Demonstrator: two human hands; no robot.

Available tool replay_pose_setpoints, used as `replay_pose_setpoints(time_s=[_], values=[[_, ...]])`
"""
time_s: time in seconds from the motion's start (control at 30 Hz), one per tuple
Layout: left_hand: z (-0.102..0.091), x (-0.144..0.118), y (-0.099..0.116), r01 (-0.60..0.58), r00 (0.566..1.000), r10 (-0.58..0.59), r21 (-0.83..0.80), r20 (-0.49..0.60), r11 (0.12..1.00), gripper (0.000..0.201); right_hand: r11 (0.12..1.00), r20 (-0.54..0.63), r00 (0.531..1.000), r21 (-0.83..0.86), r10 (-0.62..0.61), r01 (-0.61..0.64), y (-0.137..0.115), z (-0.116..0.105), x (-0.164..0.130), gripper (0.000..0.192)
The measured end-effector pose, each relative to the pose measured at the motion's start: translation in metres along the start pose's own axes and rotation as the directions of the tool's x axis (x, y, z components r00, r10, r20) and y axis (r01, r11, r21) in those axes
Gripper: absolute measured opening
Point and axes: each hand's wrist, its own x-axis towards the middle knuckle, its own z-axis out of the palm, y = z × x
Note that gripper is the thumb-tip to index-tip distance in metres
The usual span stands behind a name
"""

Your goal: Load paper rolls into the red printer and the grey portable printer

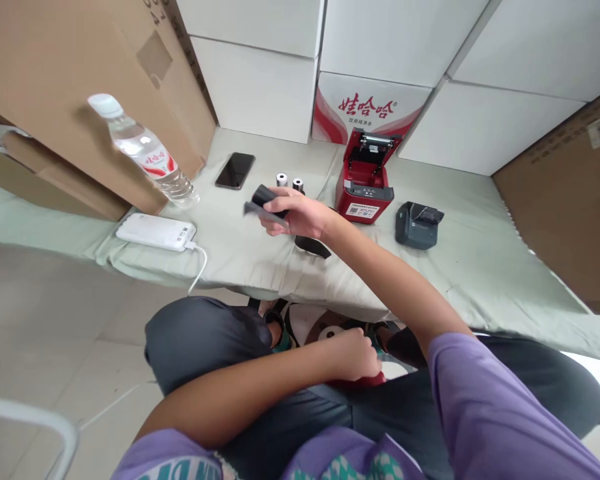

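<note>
I have the right hand [300,212] gripping a black cylindrical roll [263,195]. The left hand [357,356] curls its fingers into a fist.

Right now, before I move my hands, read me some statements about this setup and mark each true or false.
1. The right hand holds a dark roll. True.
2. The red machine's lid is shut. False: the lid of the red machine is raised.
3. A white cable is plugged into the power bank. True.
4. The phone lies right of the red machine. False: the phone lies left of it.
5. The water bottle has a white cap. True.
</note>
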Motion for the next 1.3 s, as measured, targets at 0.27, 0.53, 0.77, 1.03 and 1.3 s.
replay_pose_setpoints(time_s=[0.27, 0.53, 0.77, 1.03, 1.3], values=[[0.007, 0.002, 0.0, 0.018, 0.999, -0.018, 0.004, 0.037, 1.0, 0.008, 0.992, -0.21, 0.973, 0.065, -0.091, 0.107, -0.004, -0.011, -0.035, 0.02], [0.007, 0.007, -0.001, 0.017, 0.994, -0.013, -0.032, 0.107, 0.999, 0.008, 0.974, -0.198, 0.972, 0.16, -0.125, 0.158, -0.01, -0.042, -0.05, 0.037], [0.01, 0.015, -0.003, -0.006, 0.988, 0.014, -0.046, 0.155, 0.999, 0.01, 0.953, -0.18, 0.958, 0.169, -0.222, 0.252, -0.015, -0.048, -0.074, 0.035], [0.031, 0.017, -0.005, 0.003, 0.999, -0.001, -0.055, 0.043, 0.998, 0.017, 0.908, -0.139, 0.948, 0.278, -0.286, 0.315, 0.002, -0.04, -0.092, 0.042], [0.034, 0.018, -0.005, -0.004, 0.999, 0.007, -0.056, 0.054, 0.998, 0.013, 0.87, -0.205, 0.955, 0.405, -0.213, 0.281, 0.008, -0.043, -0.083, 0.041]])
